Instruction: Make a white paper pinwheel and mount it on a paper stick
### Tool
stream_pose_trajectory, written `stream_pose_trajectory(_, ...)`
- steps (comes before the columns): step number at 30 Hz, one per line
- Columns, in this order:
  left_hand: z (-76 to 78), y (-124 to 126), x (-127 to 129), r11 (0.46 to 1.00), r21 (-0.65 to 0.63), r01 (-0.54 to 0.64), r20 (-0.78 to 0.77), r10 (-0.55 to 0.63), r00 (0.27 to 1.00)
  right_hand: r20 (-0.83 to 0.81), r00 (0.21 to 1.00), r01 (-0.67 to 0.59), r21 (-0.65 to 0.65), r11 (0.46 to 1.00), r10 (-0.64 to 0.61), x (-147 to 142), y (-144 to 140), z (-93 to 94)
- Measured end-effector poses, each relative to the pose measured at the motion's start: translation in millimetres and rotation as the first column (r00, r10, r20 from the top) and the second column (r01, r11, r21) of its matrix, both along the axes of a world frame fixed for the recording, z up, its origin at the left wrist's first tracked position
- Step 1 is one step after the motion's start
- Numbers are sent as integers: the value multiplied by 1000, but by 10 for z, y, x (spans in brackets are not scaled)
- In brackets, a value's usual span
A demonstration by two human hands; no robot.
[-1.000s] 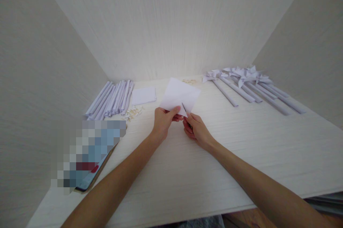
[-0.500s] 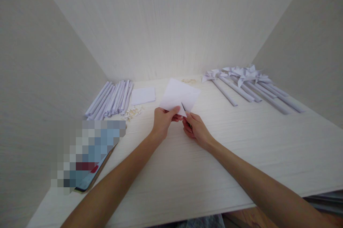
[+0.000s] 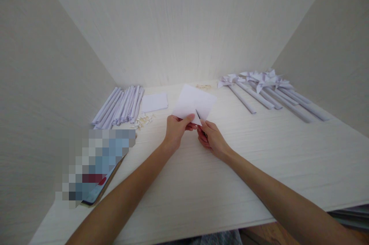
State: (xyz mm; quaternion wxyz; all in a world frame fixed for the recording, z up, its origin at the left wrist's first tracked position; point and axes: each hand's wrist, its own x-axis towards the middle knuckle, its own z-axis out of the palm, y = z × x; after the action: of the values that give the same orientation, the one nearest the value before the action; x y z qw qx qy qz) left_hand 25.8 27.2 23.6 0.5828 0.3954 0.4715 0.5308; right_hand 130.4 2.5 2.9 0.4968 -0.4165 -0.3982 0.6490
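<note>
A square sheet of white paper [image 3: 192, 100] is pinched at its lower corner between the thumb and fingers of my left hand [image 3: 175, 129]. My right hand [image 3: 211, 136] is closed round a pair of scissors [image 3: 198, 114]. One dark, thin blade lies over the paper, pointing up and left from the near corner. The handles are mostly covered by my fingers. Both hands are close together above the table, almost touching.
Rolled paper tubes [image 3: 122, 106] lie at the left, beside stacked square paper [image 3: 155, 102] and small pale bits [image 3: 144, 121]. A phone [image 3: 103, 176], partly pixelated, rests near my left forearm. Paper pinwheels [image 3: 263, 81] on tube sticks lie at the back right. Walls enclose the table.
Hands, paper and scissors have shifted very slightly to the right in view. Both grips look the same, and the blade still lies over the near corner of the paper.
</note>
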Motion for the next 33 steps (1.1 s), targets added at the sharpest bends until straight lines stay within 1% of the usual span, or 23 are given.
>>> stream_pose_trajectory(6, -2, -2, -2, 1000, 0, 0, -9, 0, 1000, -1, 1000, 8, 18, 1000, -8, 8, -2, -3)
stream_pose_trajectory(12, -13, 7, -1, 1000, 6, 3, -6, -3, 1000, 1, 1000, 16, -8, 1000, -16, -4, -6, 25)
stream_pose_trajectory(16, -26, 15, -1, 1000, 8, 8, -8, -8, 1000, 5, 1000, 20, 2, 1000, -20, -3, -3, 15)
stream_pose_trajectory(21, -26, 36, -26, 999, -6, 41, -15, -41, 999, 5, 1000, 15, -6, 1000, -15, 2, 3, -7)
stream_pose_trajectory(24, -12, 73, -71, 999, -3, 51, -12, -51, 999, 26, 1000, 7, -3, 1000, -7, 0, 4, -10)
stream_pose_trajectory(28, 34, 157, -180, 999, 42, 7, 8, -8, 1000, 38, 999, -1, -5, 1000, 1, 1, 0, -11)
stream_pose_trajectory(30, 65, 206, -254, 998, 65, 9, -7, -9, 1000, 41, 999, -22, 3, 1000, 22, 5, -2, -12)
stream_pose_trajectory(33, 111, 267, -373, 992, 79, 95, -120, -85, 989, 52, 997, -63, 19, 998, 62, 14, -3, -16)
